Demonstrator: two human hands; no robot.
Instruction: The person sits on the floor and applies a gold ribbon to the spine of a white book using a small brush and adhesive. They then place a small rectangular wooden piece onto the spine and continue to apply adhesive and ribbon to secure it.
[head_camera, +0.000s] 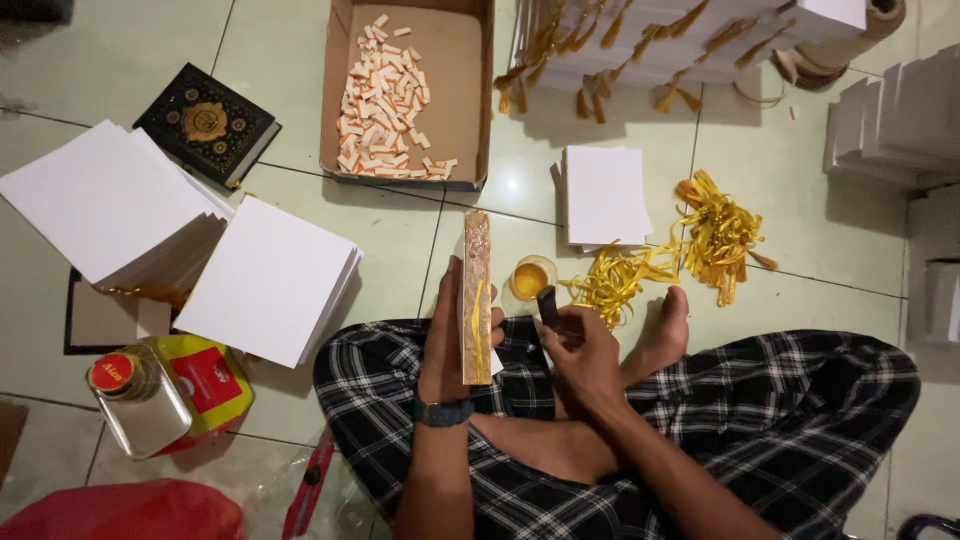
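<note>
I judge gluing midway: my left hand (447, 335) grips a glue-browned book block (477, 296) on edge, my right hand (580, 352) pinches a dark brush (548, 304), white stacks (268, 280) untouched.

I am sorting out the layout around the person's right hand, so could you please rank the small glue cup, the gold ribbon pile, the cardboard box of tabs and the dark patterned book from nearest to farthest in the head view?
From the right hand:
1. Glue cup, just ahead, slightly left.
2. Gold ribbon pile, ahead, to the right.
3. Cardboard box, farther ahead, left.
4. Dark book, far left.
</note>
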